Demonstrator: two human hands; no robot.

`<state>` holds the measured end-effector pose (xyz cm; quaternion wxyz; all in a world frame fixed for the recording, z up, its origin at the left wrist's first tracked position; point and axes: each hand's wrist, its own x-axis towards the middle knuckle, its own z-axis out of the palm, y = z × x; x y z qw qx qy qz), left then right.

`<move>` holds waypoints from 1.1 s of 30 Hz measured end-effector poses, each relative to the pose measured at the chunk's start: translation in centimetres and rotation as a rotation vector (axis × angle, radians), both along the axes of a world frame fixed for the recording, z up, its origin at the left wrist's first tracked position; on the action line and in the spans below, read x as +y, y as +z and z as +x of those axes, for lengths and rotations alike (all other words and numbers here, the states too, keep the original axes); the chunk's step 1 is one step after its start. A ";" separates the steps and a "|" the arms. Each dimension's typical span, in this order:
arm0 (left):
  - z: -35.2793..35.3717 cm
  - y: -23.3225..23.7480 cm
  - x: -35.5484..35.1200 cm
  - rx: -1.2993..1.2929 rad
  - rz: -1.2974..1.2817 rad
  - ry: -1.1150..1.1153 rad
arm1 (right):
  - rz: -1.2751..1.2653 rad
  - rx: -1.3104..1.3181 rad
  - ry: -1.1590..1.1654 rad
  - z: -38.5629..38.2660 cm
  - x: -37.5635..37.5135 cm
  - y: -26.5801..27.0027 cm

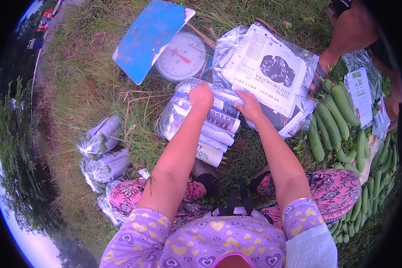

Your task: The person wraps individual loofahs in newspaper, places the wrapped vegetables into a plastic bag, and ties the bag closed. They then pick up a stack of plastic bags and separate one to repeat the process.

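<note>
Several newspaper-wrapped rolls point(216, 123) lie side by side in a clear plastic bag point(166, 118) on the grass, their right ends sticking out. My left hand point(202, 96) is closed at the upper edge of this bag, gripping the plastic; its fingertips are hidden. Just to the right, my right hand point(250, 106) has its thumb and fingers around the end of the uppermost roll. What is inside the rolls cannot be seen. Beside my right hand lies a stack of flat newspaper sheets point(272, 67) on plastic sheeting point(223, 49).
A dial scale point(181, 56) with a blue plate point(152, 38) stands beyond the bag. Wrapped bundles point(105, 165) lie at left. Long green gourds point(335, 111) are piled at right, with more point(370, 196) below. Another person's hand point(328, 62) reaches in at upper right.
</note>
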<state>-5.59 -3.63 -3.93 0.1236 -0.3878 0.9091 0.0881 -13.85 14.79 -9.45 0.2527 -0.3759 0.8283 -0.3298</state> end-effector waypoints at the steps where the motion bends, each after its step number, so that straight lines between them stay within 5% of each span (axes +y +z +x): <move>1: -0.1 0.0 0.0 0.038 0.027 0.009 | -0.015 0.000 0.007 -0.1 0.1 0.0; 17: 0.9 2.5 1.7 0.134 0.104 -0.190 | -0.119 0.037 0.012 0.9 -0.2 2.1; 23: 2.5 3.7 4.6 0.103 -0.025 -0.241 | 0.267 0.225 0.145 -1.1 -1.9 4.3; 27: 9.0 9.0 6.1 0.514 -0.165 -0.101 | 0.123 0.255 0.142 -1.7 -4.5 5.7; 29: 14.4 9.4 6.2 0.450 -0.210 0.162 | 0.009 0.177 0.162 -2.0 -5.8 5.6; 33: 25.8 1.5 5.0 0.381 0.404 0.845 | -0.166 0.130 0.294 -1.0 -7.8 5.3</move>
